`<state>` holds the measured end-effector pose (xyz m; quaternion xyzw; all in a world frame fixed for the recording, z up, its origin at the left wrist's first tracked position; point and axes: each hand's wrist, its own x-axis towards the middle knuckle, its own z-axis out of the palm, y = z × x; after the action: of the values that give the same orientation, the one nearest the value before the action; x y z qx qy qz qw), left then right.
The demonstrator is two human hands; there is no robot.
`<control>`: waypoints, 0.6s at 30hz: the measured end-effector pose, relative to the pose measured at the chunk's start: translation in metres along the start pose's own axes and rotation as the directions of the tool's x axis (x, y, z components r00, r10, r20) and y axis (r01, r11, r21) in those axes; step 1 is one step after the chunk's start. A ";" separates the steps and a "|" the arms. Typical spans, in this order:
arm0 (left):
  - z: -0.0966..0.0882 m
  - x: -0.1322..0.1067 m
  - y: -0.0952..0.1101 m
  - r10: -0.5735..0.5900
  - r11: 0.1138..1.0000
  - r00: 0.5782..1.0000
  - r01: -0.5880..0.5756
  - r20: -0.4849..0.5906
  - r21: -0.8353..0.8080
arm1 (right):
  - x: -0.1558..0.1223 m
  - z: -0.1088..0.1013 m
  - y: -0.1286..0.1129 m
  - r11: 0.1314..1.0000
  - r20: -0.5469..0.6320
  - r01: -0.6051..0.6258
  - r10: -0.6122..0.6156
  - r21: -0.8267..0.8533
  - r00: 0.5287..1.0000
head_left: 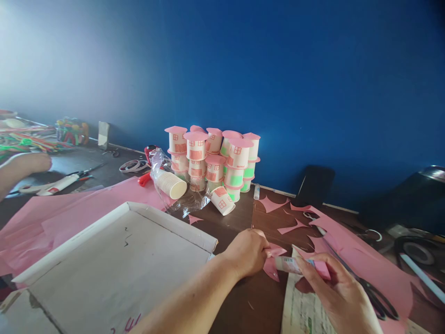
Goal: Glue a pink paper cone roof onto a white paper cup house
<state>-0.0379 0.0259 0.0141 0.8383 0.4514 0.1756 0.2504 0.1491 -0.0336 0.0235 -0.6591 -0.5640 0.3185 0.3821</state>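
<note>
My left hand [246, 253] is closed on a small cut piece of pink paper [271, 270] above the dark tabletop. My right hand [342, 294] grips a glue stick [289, 264] with a pink end, its other end against the pink paper. Behind my hands, paper cups [237, 153] with drawn red windows and doors and pink paper discs stand stacked in several columns. One decorated cup [222, 200] lies on its side in front of them. To its left lies a nested sleeve of plain cups [172, 184] in clear plastic.
A white box lid [104, 260] lies at the left beside pink sheets [86, 208]. Black-handled scissors [377, 297] rest on pink paper [375, 260] at right, near paper scraps [273, 204]. Another person's hand [29, 167] is at far left. A blue wall [278, 69] stands behind.
</note>
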 end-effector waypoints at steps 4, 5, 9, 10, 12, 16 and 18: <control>0.004 -0.001 -0.003 0.017 1.000 0.999 -0.018 -0.031 -0.021 | 0.003 0.008 0.011 1.000 0.044 0.010 -0.010 0.004 0.999; 0.005 -0.001 -0.004 0.019 0.999 0.999 -0.021 -0.040 -0.028 | 0.003 0.010 0.012 1.000 0.031 0.023 -0.022 -0.011 0.999; 0.007 -0.001 -0.006 0.013 0.999 0.999 -0.015 -0.052 -0.040 | 0.004 0.014 0.015 0.992 0.001 0.064 -0.064 -0.112 0.998; 0.007 -0.001 -0.006 0.007 0.999 0.999 -0.009 -0.050 -0.040 | 0.005 0.014 0.015 0.988 -0.007 0.064 -0.066 -0.139 0.998; 0.006 -0.001 -0.005 -0.004 0.999 0.999 0.002 -0.041 -0.044 | 0.005 0.013 0.016 0.978 -0.023 0.079 -0.085 -0.194 0.996; 0.004 0.000 -0.003 -0.014 0.999 1.000 0.013 -0.026 -0.046 | 0.004 0.012 0.014 0.930 -0.044 0.190 -0.215 -0.314 0.976; 0.003 -0.001 -0.002 -0.018 0.999 1.000 0.017 -0.023 -0.044 | 0.003 0.011 0.011 0.908 -0.053 0.228 -0.263 -0.351 0.963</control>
<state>-0.0379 0.0256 0.0106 0.8265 0.4578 0.1929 0.2650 0.1460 -0.0303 0.0088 -0.6543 -0.6694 0.1319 0.3263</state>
